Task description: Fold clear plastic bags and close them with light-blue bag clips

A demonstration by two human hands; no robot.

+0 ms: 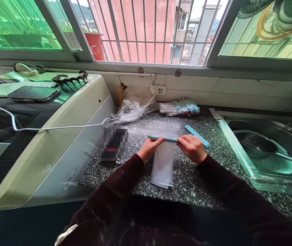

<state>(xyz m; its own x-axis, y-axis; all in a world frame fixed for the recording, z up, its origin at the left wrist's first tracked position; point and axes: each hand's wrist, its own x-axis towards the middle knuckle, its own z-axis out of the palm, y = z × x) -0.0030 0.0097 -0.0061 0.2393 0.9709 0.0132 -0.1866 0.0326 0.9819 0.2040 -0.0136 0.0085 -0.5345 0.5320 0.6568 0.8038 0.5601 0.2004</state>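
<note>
A light-blue bag clip [171,139] lies level across the upper part of a clear plastic bag [162,167], which hangs down over the speckled counter. My left hand [149,149] pinches the clip toward its left end, thumb along the top. Closed round the right end of the clip is my right hand [192,149]. More light-blue clips [197,136] rest on the counter just beyond my right hand. Further back, against the tiled wall, is a stack of plastic bags [170,108] with several blue clips on it.
A dark, blurred-out object [113,145] stands left of my hands. Crumpled clear plastic [132,107] lies by the wall socket [158,90]. A white cable [58,128] crosses the pale appliance [89,112], where a phone [33,93] lies. The sink [238,150] holds a pan [256,143].
</note>
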